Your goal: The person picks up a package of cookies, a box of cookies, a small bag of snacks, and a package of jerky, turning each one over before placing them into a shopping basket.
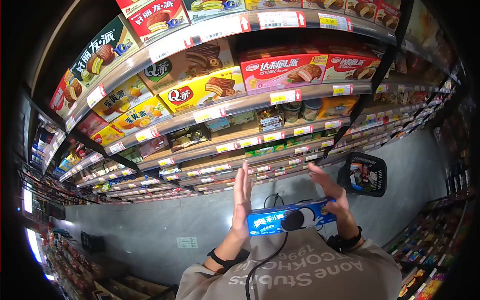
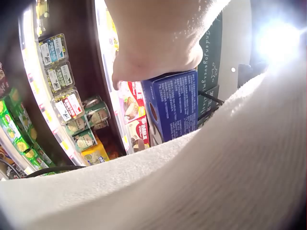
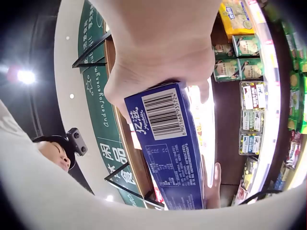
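A blue box of Oreo cookies [image 1: 270,223] is held lengthwise between two palms in front of the chest in the head view. My left hand [image 1: 241,202] presses its left end, fingers straight and pointing toward the shelves. Against the right end lies my right hand [image 1: 334,192], its fingers also extended. The left wrist view shows the box's printed end [image 2: 172,103] under the heel of the left hand [image 2: 156,45]. In the right wrist view, the barcode side of the cookie box [image 3: 165,124] faces the camera, below the right hand [image 3: 158,52].
Store shelves [image 1: 225,114] of boxed pies and snacks stand ahead. A black shopping basket [image 1: 381,175] holding several packages sits on the grey floor [image 1: 165,225] to the right. More stocked racks [image 1: 425,240] line the right side. A black cable [image 1: 265,257] hangs down over the sweatshirt.
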`<state>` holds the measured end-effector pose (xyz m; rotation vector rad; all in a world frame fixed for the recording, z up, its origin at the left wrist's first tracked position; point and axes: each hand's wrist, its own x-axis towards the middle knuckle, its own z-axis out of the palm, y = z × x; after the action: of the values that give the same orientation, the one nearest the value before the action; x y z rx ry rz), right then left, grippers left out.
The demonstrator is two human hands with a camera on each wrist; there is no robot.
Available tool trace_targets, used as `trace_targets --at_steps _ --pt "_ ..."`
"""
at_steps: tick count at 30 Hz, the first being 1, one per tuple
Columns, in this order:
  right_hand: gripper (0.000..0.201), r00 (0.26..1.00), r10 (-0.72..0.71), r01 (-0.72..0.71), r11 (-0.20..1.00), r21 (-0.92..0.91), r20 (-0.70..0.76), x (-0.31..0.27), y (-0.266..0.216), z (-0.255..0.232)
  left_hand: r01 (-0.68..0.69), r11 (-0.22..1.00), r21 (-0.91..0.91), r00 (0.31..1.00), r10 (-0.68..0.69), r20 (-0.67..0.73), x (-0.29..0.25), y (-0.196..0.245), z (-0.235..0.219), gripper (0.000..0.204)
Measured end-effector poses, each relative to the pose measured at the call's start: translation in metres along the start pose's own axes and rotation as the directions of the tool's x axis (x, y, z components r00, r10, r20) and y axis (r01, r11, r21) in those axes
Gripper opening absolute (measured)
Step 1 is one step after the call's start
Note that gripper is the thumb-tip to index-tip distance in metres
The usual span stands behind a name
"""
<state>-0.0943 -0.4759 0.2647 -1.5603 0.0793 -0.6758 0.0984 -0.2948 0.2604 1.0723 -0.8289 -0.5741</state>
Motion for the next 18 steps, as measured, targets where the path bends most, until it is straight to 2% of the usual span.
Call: trace_targets --at_steps 5,8,13,18 --pt "0.119 0.989 -0.099 0.104 0.994 0.043 -0.107 -0.010 0.041 -0.013 0.001 1.000 -0.019 1.000 -0.001 0.030 0.003 -0.012 -0.005 0.104" --pt "0.129 0.966 -0.105 0.125 0.990 0.069 -0.237 -0.011 0.035 -0.007 -0.006 1.000 -0.017 0.999 0.007 0.049 0.005 -0.012 -0.002 0.105" --pt "0.132 0.950 -0.123 0.154 0.984 0.088 -0.287 -0.021 0.035 -0.005 -0.049 0.999 0.017 0.999 0.049 -0.012 0.006 -0.010 0.008 0.103" --pt "0.134 0.954 -0.109 0.140 0.986 0.093 -0.281 -0.022 0.031 -0.005 -0.014 1.000 0.020 0.999 0.013 0.041 0.007 -0.008 0.006 0.108"
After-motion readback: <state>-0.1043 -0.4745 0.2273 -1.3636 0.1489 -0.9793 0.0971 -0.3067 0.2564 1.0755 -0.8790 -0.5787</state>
